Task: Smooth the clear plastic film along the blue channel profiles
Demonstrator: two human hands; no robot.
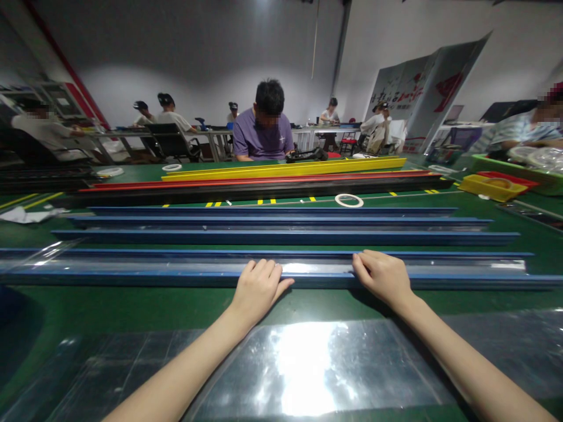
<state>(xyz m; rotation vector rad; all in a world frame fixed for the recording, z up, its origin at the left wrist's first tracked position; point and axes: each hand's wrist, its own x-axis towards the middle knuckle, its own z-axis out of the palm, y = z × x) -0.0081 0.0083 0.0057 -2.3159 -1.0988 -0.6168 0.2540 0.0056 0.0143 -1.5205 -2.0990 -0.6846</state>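
Observation:
A long blue channel-shaped profile (316, 282) lies crosswise on the green tabletop in front of me, with a clear plastic strip (310, 268) in its trough. My left hand (257, 288) is closed over the profile's near wall, its fingers curled into the trough and its thumb pointing right along the rim. Farther right, my right hand (385, 275) is closed too, its fingers bent over the same profile and its thumb near the index finger. The fingertips of both hands are partly hidden.
A shiny clear plastic sheet (246, 369) spreads across the near table. Beyond the profile lie more blue profiles (281, 237), a white tape ring (349, 201), and red-black and yellow profiles (308, 167). A yellow tray (490, 187) stands right. A person in purple (264, 138) sits opposite.

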